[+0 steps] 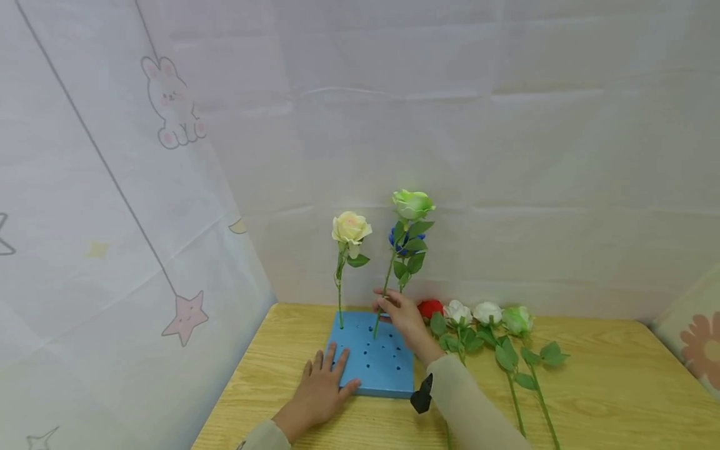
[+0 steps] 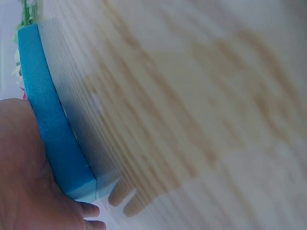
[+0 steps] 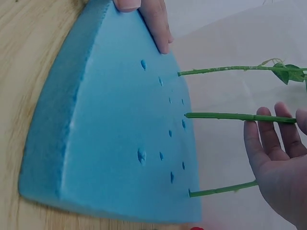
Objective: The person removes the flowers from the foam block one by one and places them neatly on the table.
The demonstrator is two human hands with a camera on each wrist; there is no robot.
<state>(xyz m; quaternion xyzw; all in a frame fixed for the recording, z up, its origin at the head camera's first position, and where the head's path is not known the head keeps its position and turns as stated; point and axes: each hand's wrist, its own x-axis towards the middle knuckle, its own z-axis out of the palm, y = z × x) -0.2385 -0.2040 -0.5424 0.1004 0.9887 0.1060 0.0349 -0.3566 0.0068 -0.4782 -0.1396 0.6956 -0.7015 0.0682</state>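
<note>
Green rose (image 1: 412, 205) leans above a wood-grain table (image 1: 607, 381), creased backdrop (image 1: 551, 156) behind.

Pale, creased backdrop (image 1: 534, 156) fills upper middle and right of the head frame; fold lines run across it. Left side: whitish printed sheet (image 1: 67, 206). Prints on it: rabbit (image 1: 175, 103), upper left, on a thin grey line; pink star (image 1: 187, 317), lower left, on another; small yellow star (image 1: 98, 249), left. Lower right edge: orange-pink flower print (image 1: 703, 344). Wood-grained yellowish surface (image 1: 607, 387) across lower middle and lower right.
</note>
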